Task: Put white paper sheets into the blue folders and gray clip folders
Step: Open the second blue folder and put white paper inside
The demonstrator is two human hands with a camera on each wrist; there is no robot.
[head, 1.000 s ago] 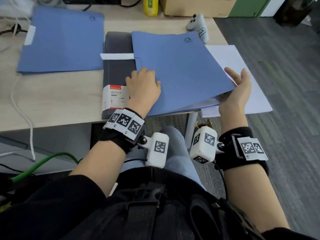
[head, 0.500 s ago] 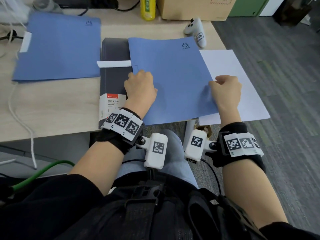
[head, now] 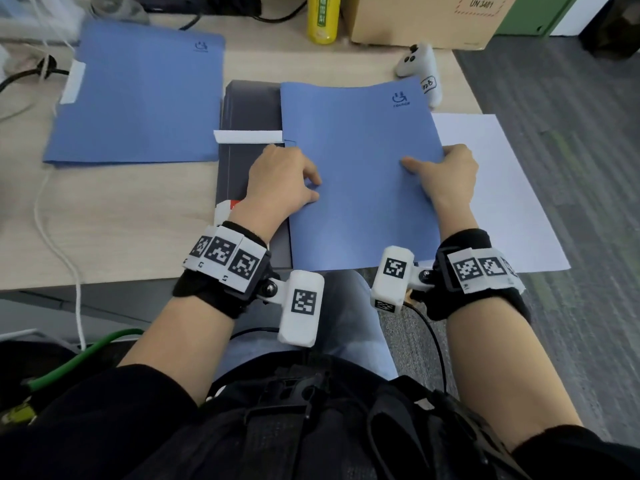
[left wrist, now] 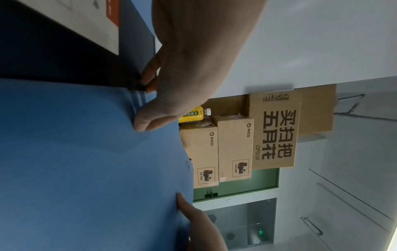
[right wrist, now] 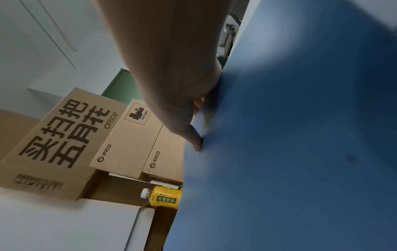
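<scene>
A blue folder (head: 356, 174) lies shut at the desk's front edge, partly on top of a gray clip folder (head: 249, 109). My left hand (head: 294, 185) pinches the folder's left edge, thumb on the cover (left wrist: 75, 161) and fingers curled at the rim. At the right edge my right hand (head: 433, 168) grips the folder, thumb on top and fingers tucked beneath; the right wrist view shows the thumb pressed into the cover (right wrist: 290, 152). A white paper sheet (head: 491, 195) lies under the folder and sticks out to the right. A second blue folder (head: 138, 95) rests at far left.
A white tab (head: 247, 136) pokes out at the folder's left. Behind stand a yellow bottle (head: 322, 19), a cardboard box (head: 422, 19) and a white controller (head: 420, 69). A white cable (head: 52, 209) runs along the left. The sheet overhangs the desk's right corner.
The raised cover came down flat. My right hand went from under the cover to pressing on top, then to gripping the right edge. My left hand's fingers curled at the left edge.
</scene>
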